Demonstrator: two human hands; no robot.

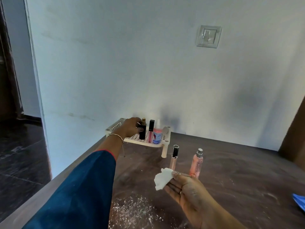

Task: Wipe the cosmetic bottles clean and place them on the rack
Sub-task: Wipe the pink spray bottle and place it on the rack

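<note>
Nearest, white powder [132, 210] lies scattered on the dark wooden table [231, 179], just left of the right forearm. At the right edge a blue object [299, 202] shows only in part; what it is cannot be told.

The right hand [184, 187] is held palm up above the table. Its thumb and fingertips are pinched together on a crumpled white tissue [162, 178]; the remaining fingers lie loosely extended, not clenched.

Just beyond that hand two bottles stand upright on the table, apart from each other: a slim pale-pink tube with a black cap [174, 157] and, to its right, a pink spray bottle with a silver nozzle [196, 164]. No writing can be read on either.

Further on, the left arm in a blue sleeve [79, 187], with a thin bracelet [118, 136] at the wrist, reaches to the cream perforated rack [162, 142], which stands at the far left corner of the table against the wall. The left hand [132, 128] has its fingers curled around the upper part of a black bottle with a gold top [143, 132], which stands upright on the rack.

Beside it on the rack stand a pink lip-gloss tube with a black cap [150, 132] and a pink bottle with a blue and white label [156, 135]; the label text is too blurred to read.

On the wall above, a switch plate [208, 36] is mounted
</note>
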